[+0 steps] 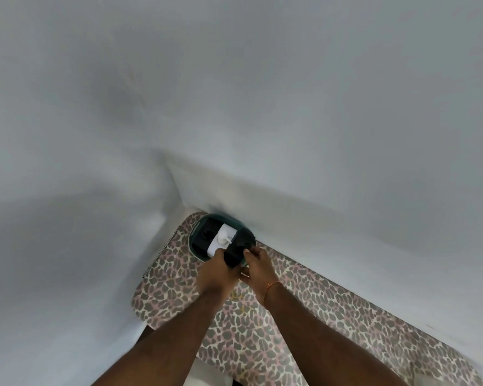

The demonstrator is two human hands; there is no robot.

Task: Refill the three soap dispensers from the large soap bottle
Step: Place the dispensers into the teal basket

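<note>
A dark green oval tray [197, 228] stands in the far corner of a leopard-print table [262, 330], against the white wall. Inside it I see a white pump dispenser [223, 237] between a black dispenser [207, 232] on the left and another black dispenser [239, 246] on the right. My left hand [212, 271] grips the near side of the right black dispenser. My right hand [258, 263] pinches the same black dispenser from the right at its top. The large soap bottle is not in view.
White walls meet in a corner just behind the tray. The table's left edge [140, 288] lies close to my left forearm. The patterned tabletop stretches away to the lower right along the wall.
</note>
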